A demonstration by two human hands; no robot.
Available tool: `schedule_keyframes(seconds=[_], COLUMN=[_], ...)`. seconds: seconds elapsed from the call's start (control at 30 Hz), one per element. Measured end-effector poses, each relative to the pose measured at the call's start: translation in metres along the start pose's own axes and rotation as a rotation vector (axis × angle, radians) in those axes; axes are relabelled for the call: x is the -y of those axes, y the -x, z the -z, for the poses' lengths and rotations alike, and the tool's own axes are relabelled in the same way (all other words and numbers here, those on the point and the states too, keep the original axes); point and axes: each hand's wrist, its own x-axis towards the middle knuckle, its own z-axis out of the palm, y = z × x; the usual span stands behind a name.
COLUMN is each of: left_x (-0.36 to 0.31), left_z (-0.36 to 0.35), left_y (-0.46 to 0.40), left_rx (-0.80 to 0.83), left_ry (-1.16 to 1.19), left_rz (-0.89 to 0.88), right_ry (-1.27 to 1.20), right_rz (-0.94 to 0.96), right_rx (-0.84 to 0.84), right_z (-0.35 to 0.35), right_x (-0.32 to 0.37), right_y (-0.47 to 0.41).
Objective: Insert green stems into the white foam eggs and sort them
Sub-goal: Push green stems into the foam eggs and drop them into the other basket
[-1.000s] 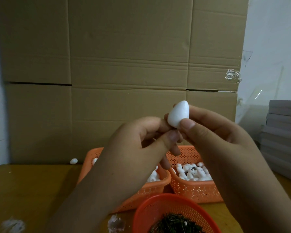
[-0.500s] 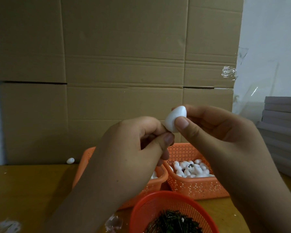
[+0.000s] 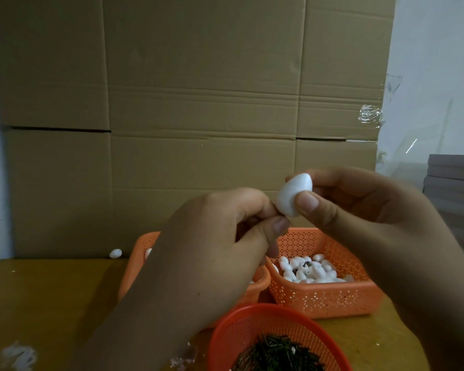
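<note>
The right hand (image 3: 386, 223) pinches a white foam egg (image 3: 295, 195) between the thumb in front and the fingers behind, holding it up in the air with its narrower end pointing down and to the left. The left hand (image 3: 220, 250) meets that lower end: its fingers are curled, thumb and forefinger pressed together right at the tip of the egg, but whether a stem sits between them cannot be told, since nothing green shows there. Below the hands, on a yellowish wooden table (image 3: 51, 303), stand two square orange baskets side by side. The right basket (image 3: 324, 298) holds a heap of white eggs (image 3: 308, 270), with a dark speck or two among them. The left basket (image 3: 142, 253) is mostly hidden behind the left hand and forearm; a little white shows inside it. Nearer the viewer, a round orange basket (image 3: 241, 330) holds a pile of dark green stems (image 3: 276, 354). A single loose egg (image 3: 115, 253) lies on the table at the foot of a large cardboard sheet (image 3: 198, 103) that stands as a backdrop. White foam crumbs (image 3: 18, 356) lie on the near left of the table. At the far right is a stack of grey boards (image 3: 456, 188).
</note>
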Motion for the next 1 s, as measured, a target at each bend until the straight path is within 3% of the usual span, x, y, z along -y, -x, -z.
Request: schedule_keyframes(seconds=[0.17, 0.27, 0.33, 0.4, 0.5, 0.57, 0.7, 1.0], left_x=[0.003, 0.018, 0.031, 0.043, 0.058, 0.065, 0.076, 0.085], left_z=[0.007, 0.011, 0.018, 0.025, 0.033, 0.036, 0.037, 0.031], left_y=[0.0, -0.002, -0.004, -0.006, -0.007, -0.007, -0.006, -0.004], left_rx=[0.119, 0.087, 0.048, 0.057, 0.092, 0.108, 0.141, 0.252], left_ry=[0.029, -0.062, -0.143, -0.278, -0.439, -0.508, -0.599, -0.642], left_rz=[0.028, 0.112, 0.203, 0.282, 0.373, 0.422, 0.474, 0.533], right_ry=[-0.164, -0.087, 0.1, 0.351, 0.527, 0.631, 0.913, 0.801], right_rz=[-0.112, -0.175, -0.184, -0.241, -0.505, -0.614, -0.582, -0.48], right_rx=[0.047, -0.07, -0.161, -0.089, 0.204, 0.225, 0.07, 0.42], right_z=[0.0, 0.004, 0.01, 0.016, 0.022, 0.023, 0.023, 0.004], right_x=[-0.004, -0.008, -0.015, -0.025, -0.048, -0.072, -0.104, -0.114], right_y=[0.0, -0.002, -0.005, -0.008, -0.011, -0.011, -0.011, -0.007])
